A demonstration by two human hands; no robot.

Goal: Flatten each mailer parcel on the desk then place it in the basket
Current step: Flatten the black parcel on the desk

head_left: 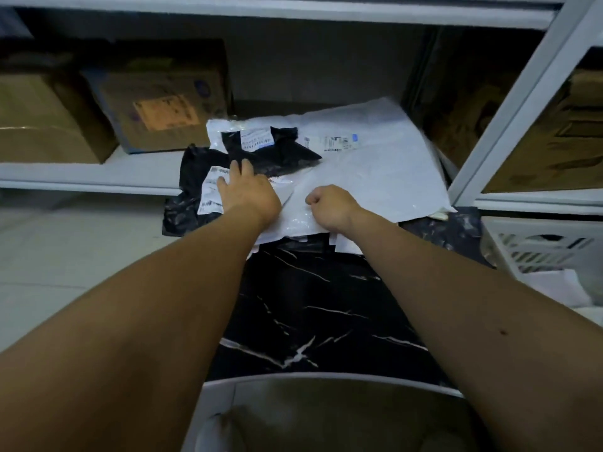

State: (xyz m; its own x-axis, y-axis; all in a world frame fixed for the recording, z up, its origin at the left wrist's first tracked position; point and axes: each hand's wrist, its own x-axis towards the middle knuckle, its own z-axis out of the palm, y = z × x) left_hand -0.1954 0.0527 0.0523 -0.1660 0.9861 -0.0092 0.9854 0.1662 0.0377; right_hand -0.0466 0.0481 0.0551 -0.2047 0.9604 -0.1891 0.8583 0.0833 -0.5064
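A pile of mailer parcels lies at the far end of the black marble desk (313,308). A large white mailer (375,171) covers the right of the pile. A small black mailer (274,154) with a white label rests on top. Another black mailer (186,210) with a label hangs over the left edge. My left hand (248,190) lies flat, fingers spread, across that left black mailer's label and the white mailer. My right hand (329,207) is closed in a fist, pressing on the white mailer's near edge. A white slotted basket (535,249) stands at the right.
Grey metal shelving (509,119) rises behind and to the right of the desk. Cardboard boxes (156,102) sit on the shelf at the back left, and more boxes fill the right shelves. A light tiled floor shows at the left.
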